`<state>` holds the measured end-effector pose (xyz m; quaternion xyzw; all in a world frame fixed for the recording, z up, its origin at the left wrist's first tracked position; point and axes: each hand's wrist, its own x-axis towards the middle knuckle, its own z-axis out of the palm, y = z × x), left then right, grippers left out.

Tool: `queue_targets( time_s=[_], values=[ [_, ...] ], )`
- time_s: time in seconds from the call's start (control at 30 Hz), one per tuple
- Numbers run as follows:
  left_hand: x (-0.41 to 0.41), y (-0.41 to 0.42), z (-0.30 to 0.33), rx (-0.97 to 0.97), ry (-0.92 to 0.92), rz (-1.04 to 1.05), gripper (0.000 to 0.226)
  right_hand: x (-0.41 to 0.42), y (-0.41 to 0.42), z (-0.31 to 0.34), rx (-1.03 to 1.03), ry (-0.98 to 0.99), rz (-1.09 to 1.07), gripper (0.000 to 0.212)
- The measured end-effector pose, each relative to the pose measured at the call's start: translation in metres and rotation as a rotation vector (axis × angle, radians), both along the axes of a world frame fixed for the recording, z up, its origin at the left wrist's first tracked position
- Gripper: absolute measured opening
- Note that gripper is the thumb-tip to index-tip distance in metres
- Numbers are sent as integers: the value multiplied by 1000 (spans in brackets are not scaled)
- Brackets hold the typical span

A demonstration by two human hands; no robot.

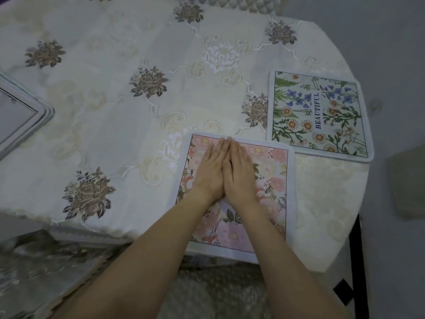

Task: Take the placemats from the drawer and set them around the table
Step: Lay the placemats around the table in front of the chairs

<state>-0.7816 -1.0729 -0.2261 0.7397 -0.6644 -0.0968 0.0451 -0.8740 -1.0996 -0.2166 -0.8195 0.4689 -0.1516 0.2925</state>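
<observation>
A pink rectangular placemat with a printed flower pattern and a pale border (271,180) is laid on the table near its front edge, a little to the right of the middle. The left hand (210,171) and the right hand (241,172) are both pressed flat on this placemat, palms down. The fingers of each hand are stretched straight and kept together, and nothing is gripped by them. The two hands are placed side by side, touching along the inner edges, and the fingertips are met close to the far border of the mat. The bare forearms are stretched forward over the near edge of the table.

A second rectangular placemat, pale green with blue and orange flowers and the word "BEAUTIFUL" (319,113), is laid flat to the right and farther away, near the right edge of the table. Its near corner is seen just beside the far right corner of the pink mat; whether they touch cannot be told.

The table is covered by a cream embroidered tablecloth with brown rose patterns (110,93). At the left edge, a stack of pale grey placemats with a dark line border (25,120) is partly seen, well apart from the hands
</observation>
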Motion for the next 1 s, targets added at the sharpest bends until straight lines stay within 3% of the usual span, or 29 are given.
queue_targets(
  time_s=[0.17, 0.33, 0.57, 0.67, 0.73, 0.87, 1.0],
  values=[
    [13, 3, -13, -63, 39, 12, 62, -22, -15, -15, -165, 236, 74, 64],
    [44, 26, -14, -84, 53, 70, 61, -80, -33, -15, -164, 381, -5, 61],
    [48, 33, -1, -34, 62, 112, 66, -90, -37, -6, -113, 339, -22, 67],
    [-2, 57, 17, -101, 88, 65, 62, -81, 4, 14, -74, 183, -119, 61],
    [-42, 84, 17, -144, 148, -13, 61, -63, 53, 25, -51, 125, -31, 61],
    [-57, 107, -7, -81, 132, 33, 65, -48, 98, 8, 39, 124, 20, 67],
    [-46, 111, -4, -44, 94, 16, 59, -67, 92, -10, -71, 286, 62, 64]
  ],
)
